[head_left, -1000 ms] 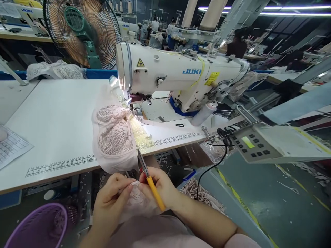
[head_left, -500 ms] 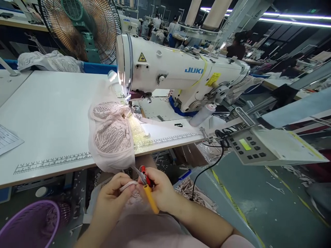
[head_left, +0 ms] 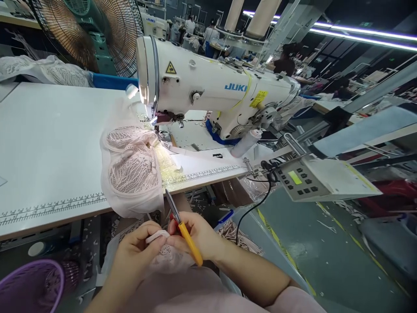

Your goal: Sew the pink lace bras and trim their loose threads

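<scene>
Low in front of the table edge, my left hand (head_left: 138,252) pinches the folded pale edge of a pink lace garment (head_left: 166,256). My right hand (head_left: 198,237) holds scissors (head_left: 187,239) with a yellow handle, a red part partly hidden behind it, and metal blades pointing up and away. Its fingertips also meet the garment's edge, close to my left fingers. Another pale pink lace piece with two cups (head_left: 133,169) hangs partly over the table edge, its right side by the needle of the sewing machine (head_left: 208,78).
A white table (head_left: 55,143) with a printed ruler lies ahead. A control box (head_left: 302,180) juts out at right, with a black cable (head_left: 247,221) hanging below. At lower left stands a purple basket (head_left: 32,287); a fan (head_left: 87,34) is behind. Several people work farther back.
The scissors have turned in my right hand, so the blades now show long and point toward the table edge. Both hands stay together at the garment. The view has shifted slightly right.
</scene>
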`<action>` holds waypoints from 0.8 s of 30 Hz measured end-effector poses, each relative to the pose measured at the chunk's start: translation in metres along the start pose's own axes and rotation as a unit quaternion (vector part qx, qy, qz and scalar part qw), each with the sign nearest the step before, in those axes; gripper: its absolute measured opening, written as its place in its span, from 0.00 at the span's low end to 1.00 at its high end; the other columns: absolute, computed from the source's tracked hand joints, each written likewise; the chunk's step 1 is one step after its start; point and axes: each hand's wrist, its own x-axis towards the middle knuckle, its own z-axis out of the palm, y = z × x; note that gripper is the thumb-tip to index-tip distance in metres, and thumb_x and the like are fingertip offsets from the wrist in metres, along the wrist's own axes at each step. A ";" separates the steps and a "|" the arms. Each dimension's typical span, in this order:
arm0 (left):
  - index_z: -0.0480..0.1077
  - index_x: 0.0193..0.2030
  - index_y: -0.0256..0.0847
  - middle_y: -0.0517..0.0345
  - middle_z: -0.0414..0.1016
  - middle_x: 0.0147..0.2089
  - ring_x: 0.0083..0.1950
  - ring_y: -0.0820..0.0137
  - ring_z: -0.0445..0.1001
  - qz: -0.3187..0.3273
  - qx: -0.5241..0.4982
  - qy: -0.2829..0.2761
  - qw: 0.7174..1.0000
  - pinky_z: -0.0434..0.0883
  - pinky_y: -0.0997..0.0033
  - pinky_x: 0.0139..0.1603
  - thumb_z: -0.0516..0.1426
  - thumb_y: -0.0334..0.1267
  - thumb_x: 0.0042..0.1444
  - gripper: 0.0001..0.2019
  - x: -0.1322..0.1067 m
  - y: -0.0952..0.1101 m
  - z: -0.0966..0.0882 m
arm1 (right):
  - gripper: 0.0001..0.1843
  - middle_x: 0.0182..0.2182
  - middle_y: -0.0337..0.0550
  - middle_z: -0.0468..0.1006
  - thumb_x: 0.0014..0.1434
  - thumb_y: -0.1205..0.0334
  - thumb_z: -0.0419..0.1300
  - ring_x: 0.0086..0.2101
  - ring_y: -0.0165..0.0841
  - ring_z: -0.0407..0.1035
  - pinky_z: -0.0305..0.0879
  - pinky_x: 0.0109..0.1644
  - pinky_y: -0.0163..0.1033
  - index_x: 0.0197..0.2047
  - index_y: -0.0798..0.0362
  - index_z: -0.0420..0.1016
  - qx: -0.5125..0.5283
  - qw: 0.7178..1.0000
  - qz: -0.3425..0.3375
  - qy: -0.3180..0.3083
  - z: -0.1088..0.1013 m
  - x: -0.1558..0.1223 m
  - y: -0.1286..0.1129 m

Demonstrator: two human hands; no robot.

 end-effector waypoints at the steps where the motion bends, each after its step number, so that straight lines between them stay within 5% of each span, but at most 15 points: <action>1: 0.75 0.25 0.40 0.59 0.69 0.29 0.31 0.74 0.67 -0.005 -0.011 -0.005 1.000 0.65 0.80 0.31 0.64 0.40 0.46 0.06 0.000 -0.002 0.000 | 0.26 0.23 0.34 0.63 0.37 0.47 0.71 0.24 0.23 0.54 0.54 0.27 0.31 0.27 0.56 0.64 -0.003 1.000 0.001 0.005 0.001 -0.001 0.001; 5: 0.75 0.24 0.40 0.59 0.70 0.30 0.32 0.73 0.68 0.012 -0.016 0.005 1.000 0.66 0.80 0.32 0.64 0.39 0.47 0.06 0.001 -0.007 -0.002 | 0.29 0.24 0.35 0.64 0.39 0.40 0.68 0.25 0.25 0.56 0.56 0.28 0.32 0.30 0.55 0.63 -0.032 0.999 0.010 -0.010 -0.003 -0.002 0.000; 8: 0.75 0.24 0.40 0.54 0.75 0.38 0.39 0.68 0.71 -0.009 -0.003 0.008 1.000 0.69 0.77 0.37 0.63 0.39 0.46 0.06 -0.001 -0.002 -0.001 | 0.31 0.27 0.38 0.65 0.43 0.33 0.61 0.26 0.27 0.57 0.56 0.30 0.33 0.31 0.55 0.62 -0.169 0.984 -0.039 -0.044 -0.022 -0.004 -0.007; 12: 0.76 0.27 0.40 0.52 0.78 0.36 0.42 0.64 0.73 -0.060 0.019 0.014 0.998 0.69 0.74 0.41 0.61 0.42 0.47 0.07 -0.006 0.009 0.004 | 0.35 0.24 0.37 0.62 0.42 0.25 0.55 0.24 0.27 0.53 0.50 0.28 0.33 0.26 0.53 0.57 -0.409 0.905 -0.074 -0.095 -0.056 -0.009 -0.016; 16: 0.76 0.27 0.41 0.55 0.77 0.32 0.41 0.65 0.72 -0.045 0.089 0.018 0.995 0.66 0.72 0.43 0.59 0.44 0.49 0.09 -0.008 0.013 0.007 | 0.33 0.23 0.38 0.63 0.47 0.28 0.52 0.24 0.28 0.53 0.47 0.27 0.33 0.26 0.53 0.57 -0.539 0.832 -0.060 -0.115 -0.074 -0.017 -0.016; 24: 0.75 0.26 0.43 0.56 0.75 0.30 0.49 0.63 0.69 -0.071 0.106 0.042 0.991 0.63 0.75 0.45 0.60 0.44 0.47 0.08 -0.006 0.011 0.009 | 0.29 0.23 0.39 0.66 0.51 0.33 0.54 0.24 0.29 0.57 0.49 0.27 0.35 0.25 0.53 0.61 -0.615 0.778 -0.064 -0.112 -0.075 -0.025 -0.013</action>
